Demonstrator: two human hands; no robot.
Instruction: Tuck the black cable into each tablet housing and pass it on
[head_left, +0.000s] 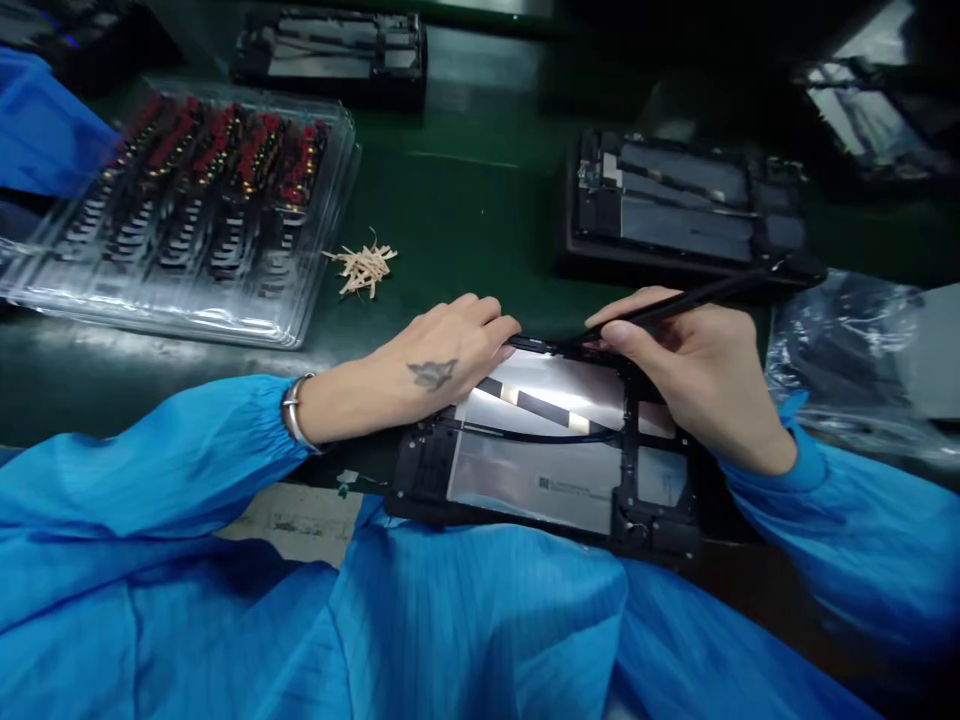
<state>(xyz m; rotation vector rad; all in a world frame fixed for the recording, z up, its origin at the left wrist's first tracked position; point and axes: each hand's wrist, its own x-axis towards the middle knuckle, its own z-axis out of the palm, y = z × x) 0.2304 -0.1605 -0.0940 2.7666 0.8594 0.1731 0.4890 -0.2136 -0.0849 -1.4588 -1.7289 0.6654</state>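
The open device [544,455] has silver panels [510,475] within a black frame [424,465].

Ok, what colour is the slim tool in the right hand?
The slim tool is black; the head view shows it.

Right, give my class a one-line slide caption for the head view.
Left hand on an opened electronic device, right hand holding a slim black tool at its far edge.

no lettering can be read: the flat silver rectangular panel [495,465] in the black-framed flat device [421,482] bears a small dark square mark [544,483] and faint printed lines [574,489], too small to make out.
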